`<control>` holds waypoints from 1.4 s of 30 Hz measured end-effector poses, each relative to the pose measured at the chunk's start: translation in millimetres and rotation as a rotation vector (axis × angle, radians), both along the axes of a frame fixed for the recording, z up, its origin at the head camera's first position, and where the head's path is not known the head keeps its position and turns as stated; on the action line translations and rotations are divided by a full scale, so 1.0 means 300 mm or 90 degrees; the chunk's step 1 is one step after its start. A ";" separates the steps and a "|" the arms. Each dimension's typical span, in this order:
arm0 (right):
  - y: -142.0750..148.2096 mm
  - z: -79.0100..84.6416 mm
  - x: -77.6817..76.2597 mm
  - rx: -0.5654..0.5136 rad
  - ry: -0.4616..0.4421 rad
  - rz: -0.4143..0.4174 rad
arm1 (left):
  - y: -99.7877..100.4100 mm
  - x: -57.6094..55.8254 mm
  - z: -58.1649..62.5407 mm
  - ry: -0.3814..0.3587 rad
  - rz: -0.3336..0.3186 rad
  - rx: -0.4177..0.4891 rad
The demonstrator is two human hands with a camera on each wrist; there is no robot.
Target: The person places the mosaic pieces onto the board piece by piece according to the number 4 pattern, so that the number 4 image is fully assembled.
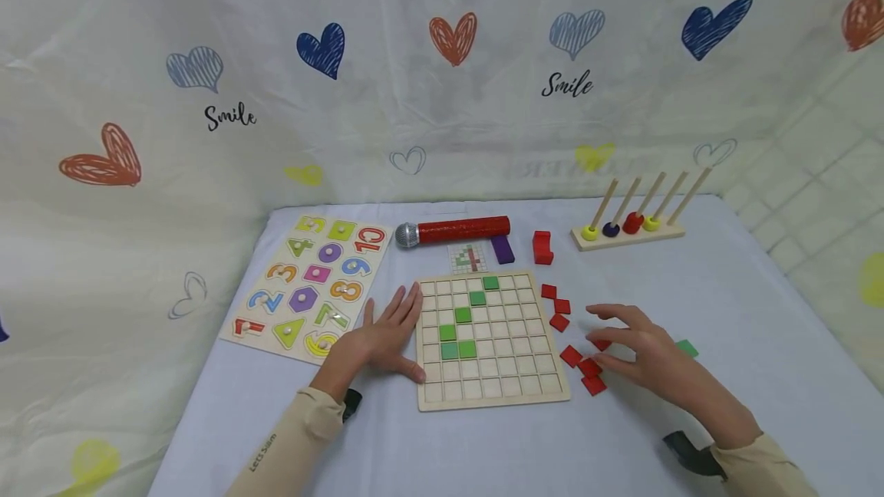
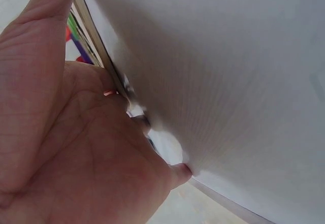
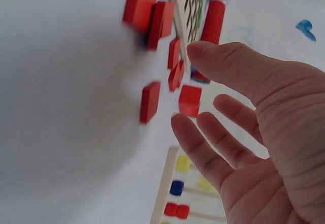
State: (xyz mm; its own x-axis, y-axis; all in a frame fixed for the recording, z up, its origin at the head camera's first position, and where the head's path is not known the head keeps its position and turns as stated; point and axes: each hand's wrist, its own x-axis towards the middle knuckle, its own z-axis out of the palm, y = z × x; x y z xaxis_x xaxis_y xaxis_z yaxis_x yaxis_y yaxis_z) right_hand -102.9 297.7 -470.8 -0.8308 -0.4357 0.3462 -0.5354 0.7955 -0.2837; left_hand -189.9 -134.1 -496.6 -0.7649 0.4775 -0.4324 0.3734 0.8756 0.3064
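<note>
A wooden grid board (image 1: 493, 403) lies on the table, with several green tiles (image 1: 463, 315) in its squares. Against the board's left edge rests my left hand (image 1: 387, 340), fingers spread and thumb at the lower part of that edge. In the left wrist view its palm (image 2: 96, 148) faces the white cloth. My right hand (image 1: 649, 355) hovers right of the board over loose red tiles (image 1: 570, 356), thumb and fingers apart. In the right wrist view, one red tile (image 3: 150, 102) lies just beyond the fingertips, with nothing between them.
A number puzzle board (image 1: 276, 305) lies at the left. Behind the grid are a red microphone (image 1: 463, 229), a small pattern card (image 1: 467, 258), a purple block (image 1: 503, 249) and a red block (image 1: 542, 248). A peg stand (image 1: 628, 238) with beads stands back right. One green tile (image 1: 687, 347) lies beside my right hand.
</note>
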 end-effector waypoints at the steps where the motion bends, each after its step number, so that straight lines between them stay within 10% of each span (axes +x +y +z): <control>1: 0.014 -0.001 0.004 0.003 0.001 -0.014 | 0.000 -0.001 0.000 -0.001 -0.001 0.000; 12: 0.172 -0.028 0.037 -0.013 0.032 -0.153 | -0.003 -0.002 0.003 -0.001 0.002 -0.006; 19: 0.241 -0.057 0.046 0.018 -0.111 -0.280 | -0.002 -0.002 0.005 0.001 -0.003 -0.003; 27: 0.266 -0.071 0.054 0.022 -0.071 -0.268 | 0.004 0.000 0.011 -0.006 0.003 0.004; 37: 0.270 -0.028 0.034 0.037 -0.210 -0.260 | 0.001 0.002 0.006 -0.005 0.005 -0.004; 42: 0.238 -0.022 0.035 0.028 -0.169 -0.229 | 0.000 0.003 0.007 -0.006 0.002 -0.001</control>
State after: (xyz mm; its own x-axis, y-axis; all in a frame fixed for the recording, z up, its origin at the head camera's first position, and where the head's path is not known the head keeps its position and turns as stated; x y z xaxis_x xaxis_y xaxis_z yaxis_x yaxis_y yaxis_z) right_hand -92.5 369.0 -477.4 -0.9897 -0.1124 0.0886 -0.1359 0.9321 -0.3356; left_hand -189.0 -134.0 -494.6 -0.7623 0.4741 -0.4406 0.3668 0.8774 0.3093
